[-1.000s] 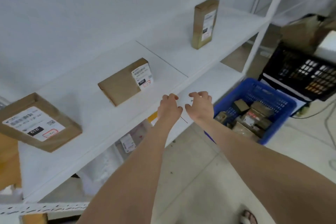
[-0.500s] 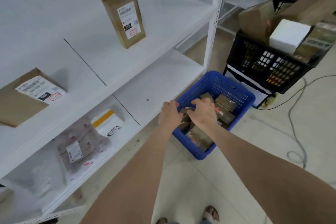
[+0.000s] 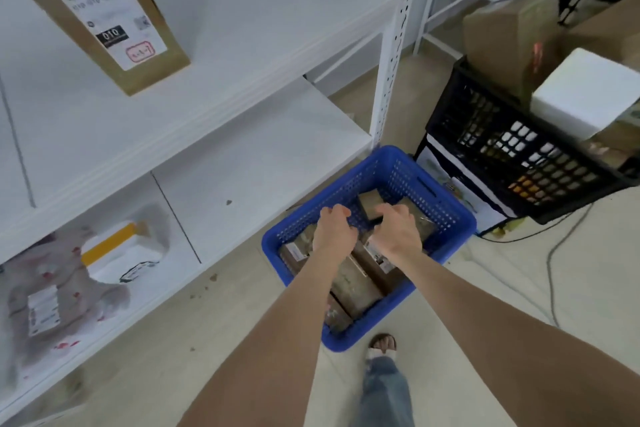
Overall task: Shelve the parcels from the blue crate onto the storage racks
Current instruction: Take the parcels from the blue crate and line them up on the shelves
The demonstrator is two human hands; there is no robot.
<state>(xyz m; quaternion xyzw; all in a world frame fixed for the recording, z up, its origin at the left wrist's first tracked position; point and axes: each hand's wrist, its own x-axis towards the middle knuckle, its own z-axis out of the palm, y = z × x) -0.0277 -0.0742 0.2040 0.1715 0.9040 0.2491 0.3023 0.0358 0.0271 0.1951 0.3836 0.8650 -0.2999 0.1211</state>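
Parcels in blue crate lie beneath left hand and right hand fingers.

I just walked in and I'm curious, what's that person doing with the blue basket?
A person is putting parcels onto white racks. Right now the left hand and right hand are both down inside the blue crate on the floor, fingers curled among the brown parcels; no parcel is clearly lifted yet. One brown box already stands on the rack shelf, and bagged parcels lie on the shelf below.
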